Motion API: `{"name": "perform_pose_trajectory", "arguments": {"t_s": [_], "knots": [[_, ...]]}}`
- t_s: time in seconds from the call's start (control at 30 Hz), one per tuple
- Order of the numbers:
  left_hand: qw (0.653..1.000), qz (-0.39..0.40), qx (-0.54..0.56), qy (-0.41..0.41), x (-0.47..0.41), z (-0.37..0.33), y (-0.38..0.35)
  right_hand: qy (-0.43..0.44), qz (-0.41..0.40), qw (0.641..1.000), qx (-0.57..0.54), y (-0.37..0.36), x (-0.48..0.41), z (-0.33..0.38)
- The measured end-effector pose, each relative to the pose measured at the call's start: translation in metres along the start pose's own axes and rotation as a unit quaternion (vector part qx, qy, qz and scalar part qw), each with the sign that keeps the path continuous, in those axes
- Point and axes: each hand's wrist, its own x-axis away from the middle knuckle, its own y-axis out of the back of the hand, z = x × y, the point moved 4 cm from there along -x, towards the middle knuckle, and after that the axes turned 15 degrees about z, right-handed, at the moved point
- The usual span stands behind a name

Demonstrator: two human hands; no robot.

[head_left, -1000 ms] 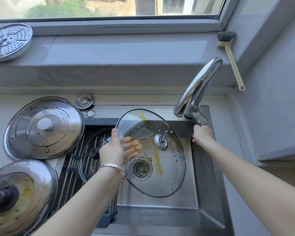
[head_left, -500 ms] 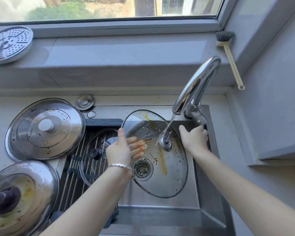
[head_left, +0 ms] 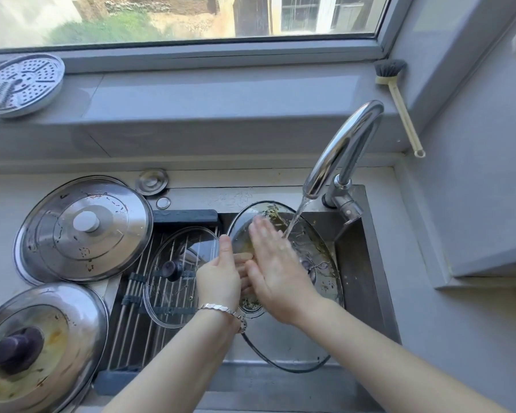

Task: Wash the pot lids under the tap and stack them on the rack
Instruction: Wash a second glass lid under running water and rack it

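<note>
Lids: four counted. Glass lid [head_left: 322, 254]: held tilted just below the tap [head_left: 343, 147], water falling on it. Judged stiff, breakable, fairly heavy, slippery while wet and greasy; best taken by rim or knob. Its rim is gripped by the left hand [head_left: 221, 275], thumb on top; the right hand [head_left: 276, 263] is pressed flat on the glass, fingers straight, grasping nothing. Second glass lid [head_left: 167, 302]: laid on the rack [head_left: 125, 332], left of the tap. White-knob lid [head_left: 84, 231], dark-knob lid [head_left: 36, 353]: further left, soiled. Tap: one. Rack: one.

Stained glass lid [head_left: 319, 254] tilted under the running tap [head_left: 344, 144] — clear lid [head_left: 173, 293] flat on rack [head_left: 131, 317].
</note>
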Motion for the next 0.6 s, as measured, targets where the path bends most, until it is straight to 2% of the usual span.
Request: {"name": "perform_pose_trajectory", "arguments": {"t_s": [0.07,0.1,0.2,0.23,0.27,0.37,0.4,0.43,0.5,0.53,0.6], "knots": [[0.999,-0.016,-0.037,0.004,0.001,0.002,0.006,0.063,0.014,0.997,0.042,-0.009,0.007,0.006],[1.0,-0.011,-0.028,0.006,0.002,0.003,0.006,0.048,0.019,0.998,0.035,-0.006,0.004,0.001],[0.999,0.038,0.005,0.009,0.008,0.003,-0.001,-0.119,0.013,0.992,-0.042,0.014,-0.009,-0.026],[0.999,0.041,0.003,0.004,0.009,0.002,-0.001,-0.133,0.005,0.99,-0.048,0.016,-0.009,-0.026],[0.999,0.034,0.001,-0.002,0.009,0.001,0.0,-0.108,0.002,0.994,-0.033,0.013,-0.007,-0.018],[0.999,-0.016,-0.051,-0.01,0.007,-0.001,0.007,0.038,0.033,0.998,0.043,-0.003,0.004,0.014],[0.999,-0.017,-0.048,-0.007,0.006,0.0,0.008,0.041,0.032,0.998,0.041,-0.002,0.002,0.012],[1.0,-0.005,-0.028,-0.005,0.007,0.0,0.006,0.002,0.022,1.0,0.017,0.003,-0.005,0.002],[0.999,0.032,0.003,0.007,0.009,0.002,0.003,-0.131,0.001,0.989,-0.062,0.016,-0.016,-0.023],[0.999,0.041,0.004,0.007,0.01,0.003,0.003,-0.163,-0.003,0.983,-0.08,0.018,-0.017,-0.028],[1.0,0.027,-0.008,-0.004,0.011,0.002,0.006,-0.117,0.007,0.991,-0.064,0.012,-0.015,-0.013]]}}
